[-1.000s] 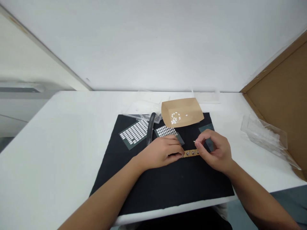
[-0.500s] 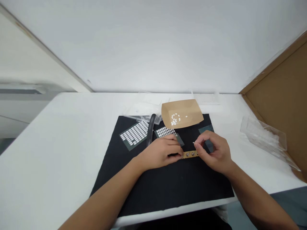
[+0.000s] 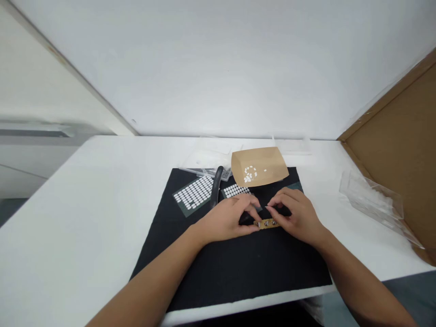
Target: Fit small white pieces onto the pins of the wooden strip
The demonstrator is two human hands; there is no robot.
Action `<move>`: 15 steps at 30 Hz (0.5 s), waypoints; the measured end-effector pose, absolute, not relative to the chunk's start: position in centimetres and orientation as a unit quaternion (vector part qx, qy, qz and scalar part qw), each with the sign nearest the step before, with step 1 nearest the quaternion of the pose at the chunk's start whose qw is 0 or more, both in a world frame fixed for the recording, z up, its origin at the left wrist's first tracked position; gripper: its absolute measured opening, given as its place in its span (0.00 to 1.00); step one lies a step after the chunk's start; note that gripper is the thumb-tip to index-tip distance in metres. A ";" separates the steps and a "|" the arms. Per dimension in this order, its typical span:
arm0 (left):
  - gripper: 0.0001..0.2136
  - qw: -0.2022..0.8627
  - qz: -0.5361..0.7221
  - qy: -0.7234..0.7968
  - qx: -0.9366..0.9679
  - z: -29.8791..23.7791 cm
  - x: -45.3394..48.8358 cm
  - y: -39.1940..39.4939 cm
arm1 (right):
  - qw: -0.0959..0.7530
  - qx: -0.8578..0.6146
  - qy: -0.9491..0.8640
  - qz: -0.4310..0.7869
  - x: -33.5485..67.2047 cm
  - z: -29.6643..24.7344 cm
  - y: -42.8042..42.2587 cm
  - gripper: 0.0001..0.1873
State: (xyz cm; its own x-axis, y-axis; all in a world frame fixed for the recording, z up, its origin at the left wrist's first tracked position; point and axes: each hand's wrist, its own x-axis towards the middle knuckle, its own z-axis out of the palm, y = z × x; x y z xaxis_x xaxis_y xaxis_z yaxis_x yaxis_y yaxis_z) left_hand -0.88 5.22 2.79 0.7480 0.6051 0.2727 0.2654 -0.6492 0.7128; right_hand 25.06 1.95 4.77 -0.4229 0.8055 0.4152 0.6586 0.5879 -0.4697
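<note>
A narrow brown strip [image 3: 262,225] with several small shiny metal pieces along it lies on the black mat [image 3: 235,268]. My left hand [image 3: 231,217] has thumb and finger closed around the strip's left end, by one of the metal pieces. Just above the strip, my right hand [image 3: 293,211] pinches a small white oval piece [image 3: 266,207], of which only a pale tip shows. The right end of the strip is hidden under that hand. Behind my hands lie dark sheets with rows of white ovals, one sheet [image 3: 195,194] at left and another [image 3: 235,190] partly covered by my left hand.
A brown paper tray [image 3: 272,170] holding loose white ovals stands at the mat's back edge. Left of it are a curved black handle [image 3: 216,186] and clear plastic boxes [image 3: 204,159]. More clear plastic [image 3: 373,197] lies at right, before a cardboard panel [image 3: 398,159].
My right hand has moved left with the white piece, closer to my left hand. My left thumb and finger have spread slightly at the strip's end. The camera view has shifted a little.
</note>
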 end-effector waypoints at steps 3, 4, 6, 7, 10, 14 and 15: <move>0.14 0.292 0.253 0.237 0.891 3.1 -1.6 5.8 | 0.296 -0.443 -0.837 0.122 25.1 4.5 2.1 0.01; 0.12 0.271 0.253 0.235 0.898 3.1 -1.8 6.1 | 0.294 -0.444 -0.838 0.123 25.2 4.5 2.2 0.02; 0.10 0.230 0.253 0.240 0.909 3.2 -2.2 6.5 | 0.290 -0.445 -0.838 0.123 25.2 4.4 2.3 0.03; 0.10 0.212 0.250 0.241 0.913 3.1 -2.4 6.8 | 0.286 -0.447 -0.838 0.123 25.2 4.4 2.4 0.03; 0.06 0.175 0.238 0.239 0.925 2.9 -2.6 7.1 | 0.279 -0.453 -0.838 0.121 25.3 4.3 2.5 0.04; 0.05 0.143 0.218 0.252 0.932 2.7 -2.7 7.2 | 0.280 -0.453 -0.838 0.118 25.3 4.3 2.6 0.04; 0.06 0.133 0.215 0.258 0.932 2.8 -2.7 7.2 | 0.278 -0.453 -0.839 0.117 25.2 4.3 2.5 0.04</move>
State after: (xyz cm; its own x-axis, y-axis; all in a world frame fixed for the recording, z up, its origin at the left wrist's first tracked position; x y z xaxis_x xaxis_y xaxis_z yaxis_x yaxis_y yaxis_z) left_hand -2.70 7.25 2.76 0.7746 0.5386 0.3315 0.4239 -0.8312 0.3598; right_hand 25.22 2.54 4.35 -0.4347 0.8251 0.3609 0.6944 0.5622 -0.4491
